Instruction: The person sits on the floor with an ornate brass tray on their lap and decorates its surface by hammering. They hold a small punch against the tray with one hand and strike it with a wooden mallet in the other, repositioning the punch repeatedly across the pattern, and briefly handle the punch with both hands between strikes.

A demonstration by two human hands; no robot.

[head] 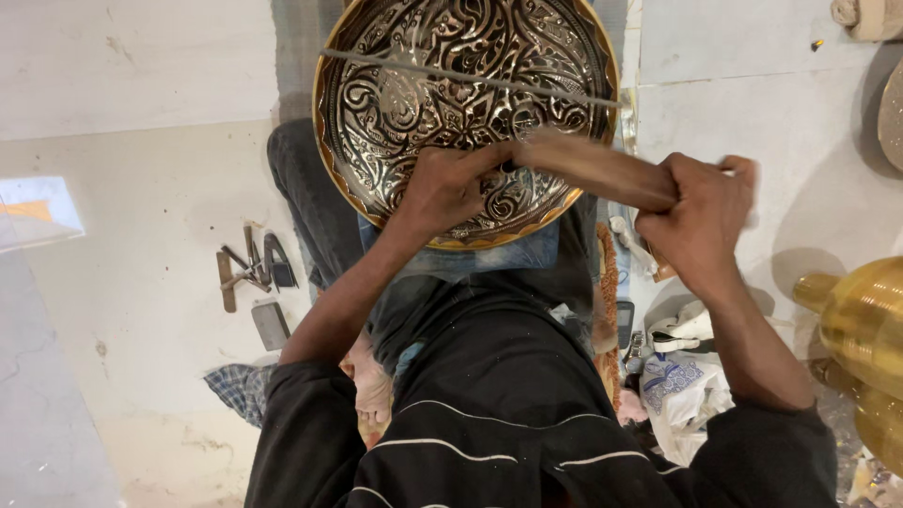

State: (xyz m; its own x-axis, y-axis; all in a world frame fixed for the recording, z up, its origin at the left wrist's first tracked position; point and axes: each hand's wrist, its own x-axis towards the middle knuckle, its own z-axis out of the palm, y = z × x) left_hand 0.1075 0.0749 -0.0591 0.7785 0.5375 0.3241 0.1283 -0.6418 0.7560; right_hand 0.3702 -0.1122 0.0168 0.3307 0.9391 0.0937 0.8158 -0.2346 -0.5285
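A large round brass tray (376,122) with dense engraved scrollwork and a gold rim rests tilted against my lap. My left hand (450,186) presses on the tray's lower face, fingers closed around something small that I cannot make out. My right hand (701,221) is closed on a wooden handle (593,169) that slants up-left toward my left hand; it is blurred by motion. A thin straight rod (470,73) lies across the tray's upper half.
Several small metal hand tools (252,268) and a flat grey block (271,325) lie on the pale floor at left. Shiny brass vessels (861,320) stand at right. Crumpled cloth and paper (682,381) sit by my right knee.
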